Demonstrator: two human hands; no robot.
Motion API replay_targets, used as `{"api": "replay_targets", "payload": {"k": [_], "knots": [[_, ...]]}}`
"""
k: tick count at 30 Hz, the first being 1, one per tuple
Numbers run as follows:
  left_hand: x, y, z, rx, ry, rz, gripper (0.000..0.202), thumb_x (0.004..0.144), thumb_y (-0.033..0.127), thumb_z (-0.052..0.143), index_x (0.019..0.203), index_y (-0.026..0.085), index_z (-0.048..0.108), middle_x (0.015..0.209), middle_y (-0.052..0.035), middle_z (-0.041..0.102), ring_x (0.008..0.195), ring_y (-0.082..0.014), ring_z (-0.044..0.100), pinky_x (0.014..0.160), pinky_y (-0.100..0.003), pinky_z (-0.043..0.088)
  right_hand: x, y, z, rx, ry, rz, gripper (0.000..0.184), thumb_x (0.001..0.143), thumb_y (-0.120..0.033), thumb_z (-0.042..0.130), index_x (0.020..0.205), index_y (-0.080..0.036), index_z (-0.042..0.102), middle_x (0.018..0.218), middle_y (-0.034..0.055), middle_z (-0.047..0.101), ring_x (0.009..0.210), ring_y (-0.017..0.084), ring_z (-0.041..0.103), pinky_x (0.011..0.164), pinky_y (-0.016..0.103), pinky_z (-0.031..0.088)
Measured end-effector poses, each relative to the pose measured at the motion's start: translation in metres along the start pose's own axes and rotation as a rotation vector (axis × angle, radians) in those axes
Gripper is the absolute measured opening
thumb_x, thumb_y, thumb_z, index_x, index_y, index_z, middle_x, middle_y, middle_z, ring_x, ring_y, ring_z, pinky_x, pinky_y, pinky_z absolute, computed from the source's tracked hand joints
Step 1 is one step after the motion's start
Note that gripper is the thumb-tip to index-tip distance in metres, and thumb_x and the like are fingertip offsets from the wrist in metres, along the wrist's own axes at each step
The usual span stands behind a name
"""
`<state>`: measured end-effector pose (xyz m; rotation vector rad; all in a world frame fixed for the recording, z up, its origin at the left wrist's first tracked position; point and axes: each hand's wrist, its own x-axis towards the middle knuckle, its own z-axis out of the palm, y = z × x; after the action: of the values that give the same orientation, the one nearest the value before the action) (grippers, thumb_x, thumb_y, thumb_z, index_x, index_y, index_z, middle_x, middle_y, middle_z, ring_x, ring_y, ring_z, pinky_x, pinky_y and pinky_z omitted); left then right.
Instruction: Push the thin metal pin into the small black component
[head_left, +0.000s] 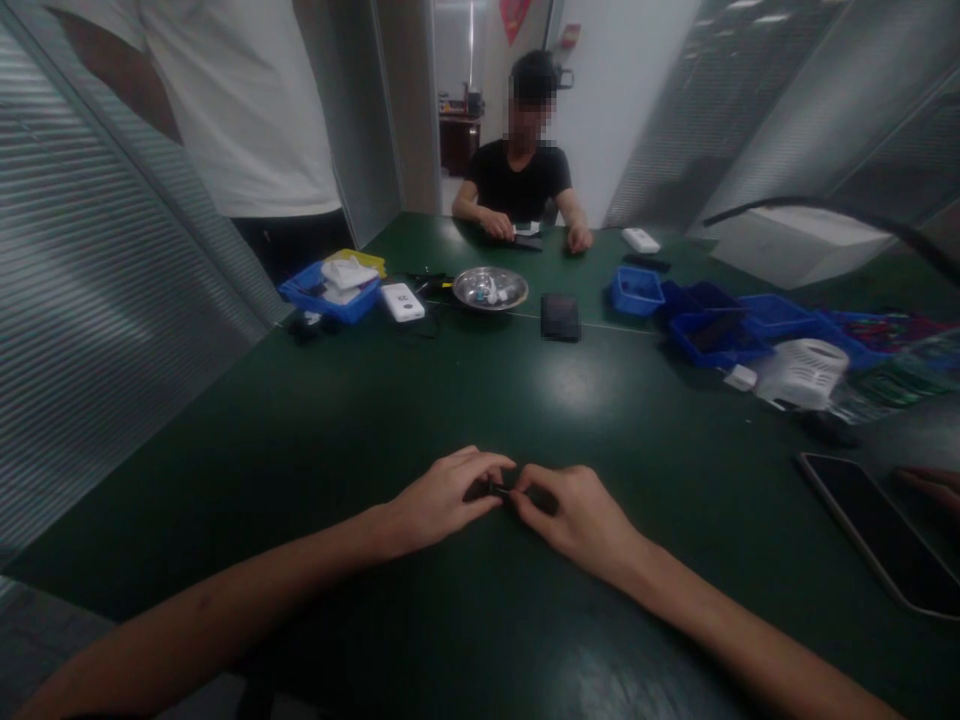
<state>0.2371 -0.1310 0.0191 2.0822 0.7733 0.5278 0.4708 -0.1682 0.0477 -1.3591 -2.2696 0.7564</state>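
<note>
The person's two hands meet at the near middle of the green table (360,400), with a small dark piece (496,489) between them, so covered by fingers that its shape is hard to make out. The right hand (585,510) pinches the piece's thin right end between thumb and fingertip. The left hand (450,495) curls around its left end, thumb and forefinger apart; whether the other fingers grip it I cannot tell. Beyond, in the far middle, stand a metal dish (491,288), its small contents too blurred to name, and a black pad (561,317) to its right. At far left a blue tray (330,297) is partly hidden under white stuff, with a white device (403,302) just beside it. On the right, blurred blue bins overlap a tangle of wires (892,332); nearer lies a phone (881,530), cut off by the right edge. A seated co-worker (521,180) at the far side has a hand on a dark object that is hard to identify. A standing person (247,110) at far left is cut off above the chest.
</note>
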Motion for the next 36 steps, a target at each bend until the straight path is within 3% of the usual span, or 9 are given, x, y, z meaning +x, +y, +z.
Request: {"api": "replay_targets", "payload": {"k": [5, 11, 15, 21, 28, 36], "knots": [[0.001, 0.001, -0.001, 0.019, 0.002, 0.015, 0.04, 0.096, 0.02, 0.066, 0.135, 0.024, 0.059, 0.115, -0.0057, 0.063, 0.107, -0.02, 0.06, 0.095, -0.034, 0.05, 0.007, -0.006, -0.002, 0.077, -0.019, 0.064, 0.019, 0.096, -0.03, 0.06, 0.084, -0.021, 0.071, 0.064, -0.0022, 0.064, 0.052, 0.012, 0.055, 0.052, 0.024, 0.036], [0.001, 0.004, -0.001, 0.026, 0.006, 0.016, 0.037, 0.096, 0.018, 0.066, 0.133, 0.023, 0.06, 0.116, -0.0056, 0.064, 0.105, -0.0194, 0.06, 0.094, -0.033, 0.05, 0.007, -0.009, 0.005, 0.237, -0.001, 0.058, 0.022, 0.098, -0.031, 0.059, 0.084, -0.02, 0.072, 0.071, -0.0023, 0.069, 0.058, 0.012, 0.058, 0.058, 0.024, 0.04], [-0.001, 0.004, -0.002, 0.03, 0.009, 0.018, 0.039, 0.097, 0.02, 0.066, 0.135, 0.024, 0.059, 0.117, -0.0059, 0.064, 0.108, -0.0199, 0.06, 0.094, -0.033, 0.05, 0.001, -0.004, 0.002, 0.215, 0.025, 0.064, 0.022, 0.098, -0.033, 0.059, 0.086, -0.02, 0.072, 0.067, -0.0033, 0.066, 0.055, 0.012, 0.056, 0.055, 0.024, 0.039], [-0.002, -0.005, -0.001, 0.078, 0.024, 0.081, 0.018, 0.097, 0.022, 0.068, 0.115, 0.02, 0.069, 0.114, -0.0054, 0.067, 0.11, -0.0204, 0.06, 0.097, -0.034, 0.048, -0.015, 0.013, -0.009, 0.162, 0.047, 0.139, 0.028, 0.1, -0.041, 0.056, 0.091, -0.021, 0.072, 0.069, -0.0021, 0.067, 0.058, 0.014, 0.059, 0.056, 0.025, 0.041], [-0.001, -0.003, -0.002, 0.067, 0.033, 0.028, 0.022, 0.094, 0.02, 0.071, 0.116, 0.021, 0.067, 0.112, -0.0032, 0.067, 0.103, -0.0174, 0.061, 0.09, -0.029, 0.049, -0.015, 0.012, -0.003, 0.098, -0.01, 0.07, 0.023, 0.101, -0.036, 0.056, 0.093, -0.021, 0.072, 0.076, -0.0003, 0.07, 0.064, 0.015, 0.064, 0.061, 0.025, 0.044], [0.001, 0.002, -0.004, 0.056, 0.016, -0.015, 0.029, 0.094, 0.021, 0.072, 0.122, 0.022, 0.066, 0.111, -0.0033, 0.067, 0.102, -0.018, 0.062, 0.088, -0.03, 0.05, -0.008, 0.014, 0.001, 0.042, -0.007, 0.059, 0.019, 0.099, -0.032, 0.057, 0.091, -0.022, 0.071, 0.071, -0.0023, 0.068, 0.057, 0.013, 0.059, 0.058, 0.025, 0.04]]}}
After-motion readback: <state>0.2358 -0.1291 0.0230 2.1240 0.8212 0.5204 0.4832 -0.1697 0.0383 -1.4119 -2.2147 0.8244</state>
